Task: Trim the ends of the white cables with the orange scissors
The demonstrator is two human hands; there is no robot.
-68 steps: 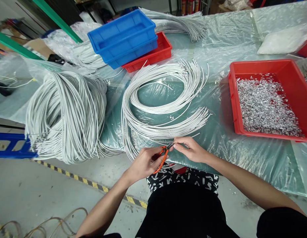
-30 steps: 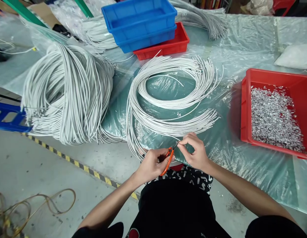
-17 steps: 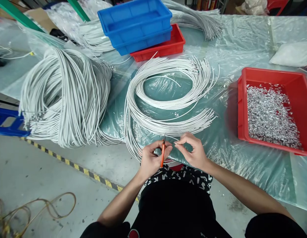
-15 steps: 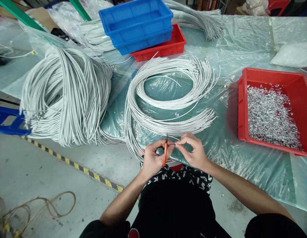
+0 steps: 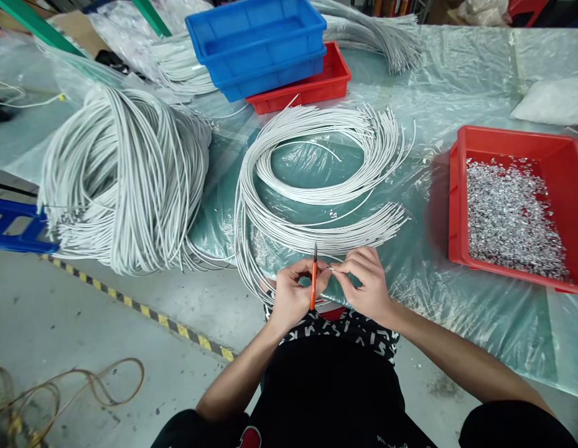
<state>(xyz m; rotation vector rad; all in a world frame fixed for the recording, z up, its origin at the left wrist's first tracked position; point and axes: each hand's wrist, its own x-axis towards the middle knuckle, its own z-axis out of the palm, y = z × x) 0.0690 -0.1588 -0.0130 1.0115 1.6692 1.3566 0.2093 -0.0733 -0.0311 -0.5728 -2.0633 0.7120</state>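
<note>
My left hand (image 5: pixel 294 294) is closed, with a slim orange-handled tool with a dark pointed tip (image 5: pixel 313 283) held upright across its fingers. The tool's exact kind is too small to tell. Between the same thumb and forefinger I pinch a thin white cable end. My right hand (image 5: pixel 363 280) meets it fingertip to fingertip, pinching the tiny silvery tip (image 5: pixel 331 269) of the cable end. Just beyond my hands, a looped bundle of white cables (image 5: pixel 312 239) lies on the table, some strands hanging over the front edge towards my lap.
A red bin (image 5: pixel 512 140) of small shiny metal pieces (image 5: pixel 512 214) stands at right. A big coil of white cables (image 5: pixel 130 180) sits at left. Stacked blue bins (image 5: pixel 261 46) rest over a red tray (image 5: pixel 338 78) at the back. Plastic sheeting (image 5: pixel 475 323) covers the table.
My hands stay in nearly the same place, with the right fingers slightly more curled together. The orange-handled tool has tilted a little more upright.
</note>
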